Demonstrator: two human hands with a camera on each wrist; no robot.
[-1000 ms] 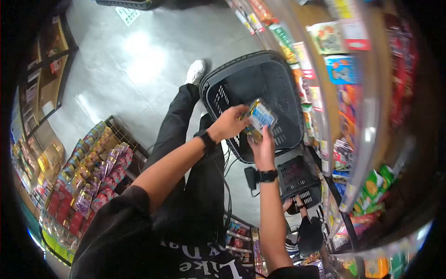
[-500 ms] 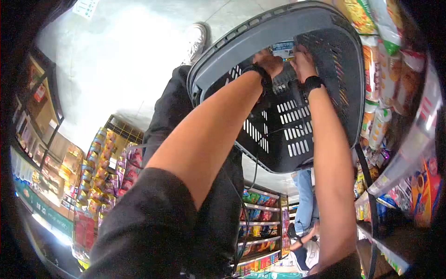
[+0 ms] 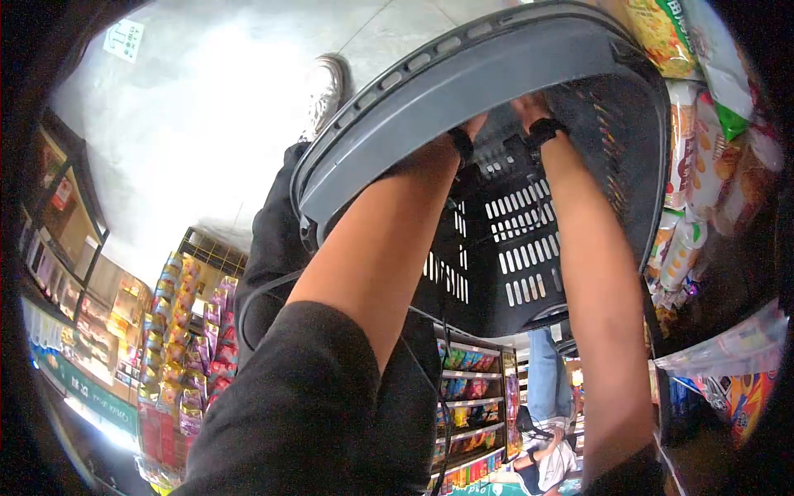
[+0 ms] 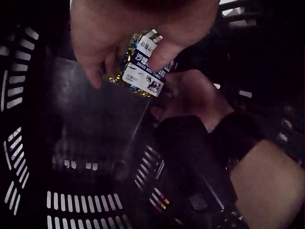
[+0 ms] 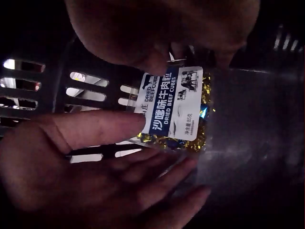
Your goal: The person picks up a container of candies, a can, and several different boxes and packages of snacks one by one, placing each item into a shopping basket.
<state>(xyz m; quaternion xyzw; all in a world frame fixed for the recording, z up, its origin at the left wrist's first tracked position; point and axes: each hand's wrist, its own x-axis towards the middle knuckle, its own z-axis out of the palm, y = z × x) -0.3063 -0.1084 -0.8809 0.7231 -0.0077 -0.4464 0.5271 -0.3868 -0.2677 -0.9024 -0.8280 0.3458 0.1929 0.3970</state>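
Note:
A clear plastic pack of dried beef cubes [image 4: 143, 67], gold and blue pieces inside and a white-and-blue label outside, is deep within a dark grey shopping basket [image 3: 529, 207]. My left hand [image 3: 475, 126] grips this pack [image 5: 174, 107], thumb across the label and fingers around the other side. From the opposite end my right hand [image 5: 167, 33] holds it, its thumb tip at the label's edge and its other fingers largely hidden. In the head view the basket's broad rim hides the pack and part of both hands.
Snack bags [image 3: 691, 149] line the shelf right of the basket. Candy racks [image 3: 186, 347] stand to the left, and a snack shelf [image 3: 470, 384] is at the bottom. Another person [image 3: 550, 463] is near the lower right. Thin cables hang beside my legs.
Both hands have gone from the basket's opening down inside it with the pack, which has left the head view. The basket appears larger and closer, its rim now covering more of my hands.

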